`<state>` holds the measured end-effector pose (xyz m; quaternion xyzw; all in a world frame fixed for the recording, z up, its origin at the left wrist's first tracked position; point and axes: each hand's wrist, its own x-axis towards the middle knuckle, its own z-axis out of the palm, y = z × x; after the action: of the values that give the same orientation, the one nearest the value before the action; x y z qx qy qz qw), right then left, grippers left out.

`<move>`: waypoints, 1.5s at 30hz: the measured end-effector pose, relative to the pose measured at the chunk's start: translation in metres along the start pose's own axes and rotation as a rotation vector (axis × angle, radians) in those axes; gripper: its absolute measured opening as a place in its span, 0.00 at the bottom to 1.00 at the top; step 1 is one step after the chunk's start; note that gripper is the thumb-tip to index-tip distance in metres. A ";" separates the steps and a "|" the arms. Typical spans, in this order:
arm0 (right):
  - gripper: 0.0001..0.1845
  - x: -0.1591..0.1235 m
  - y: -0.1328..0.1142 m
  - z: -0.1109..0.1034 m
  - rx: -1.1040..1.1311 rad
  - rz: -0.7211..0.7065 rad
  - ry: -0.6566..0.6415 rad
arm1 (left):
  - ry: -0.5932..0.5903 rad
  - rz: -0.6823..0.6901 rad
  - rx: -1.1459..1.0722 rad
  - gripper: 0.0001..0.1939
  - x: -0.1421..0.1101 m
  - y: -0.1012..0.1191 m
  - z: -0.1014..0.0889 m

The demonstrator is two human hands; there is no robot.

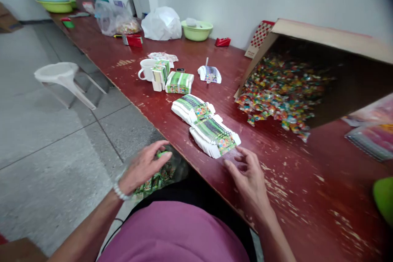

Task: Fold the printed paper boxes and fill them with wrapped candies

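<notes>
My left hand [144, 166] rests below the table edge on a clear bag of green packets [159, 174] in my lap, its fingers stretched over the bag. Over the red-brown table [307, 180] my right hand [248, 176] hovers, fingers loosely curled, just touching the near end of a fanned row of flat green-and-white cartons [215, 135]. A second fanned row of cartons [190, 108] lies just beyond it. Nothing shows in either hand's grasp.
A tipped cardboard box [331, 45] spills colourful wrapped candies [276, 98] at the right. Further back stand a white mug [146, 69], folded green boxes [179, 82], plastic bags, a green bowl [197, 30] and red tape dispensers. A white stool [61, 75] stands on the floor at left.
</notes>
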<state>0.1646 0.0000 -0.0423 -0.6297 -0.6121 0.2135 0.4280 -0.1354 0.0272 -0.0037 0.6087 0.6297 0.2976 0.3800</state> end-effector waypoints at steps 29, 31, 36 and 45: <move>0.13 0.003 -0.051 -0.026 0.886 0.394 -0.339 | -1.214 -0.150 -1.011 0.34 -0.003 0.049 0.079; 0.11 -0.001 -0.057 -0.026 0.909 0.385 -0.355 | -1.270 -0.205 -1.128 0.36 -0.010 0.046 0.088; 0.09 -0.006 -0.055 -0.025 0.966 0.375 -0.395 | -1.211 -0.206 -1.129 0.37 -0.018 0.048 0.090; 0.10 -0.015 -0.054 -0.021 1.070 0.423 -0.405 | -1.142 -0.164 -0.996 0.36 -0.025 0.057 0.084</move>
<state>0.1471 -0.0260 0.0085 -0.3824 -0.3508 0.6872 0.5084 -0.0347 0.0001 0.0020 0.3762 0.1699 0.1562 0.8973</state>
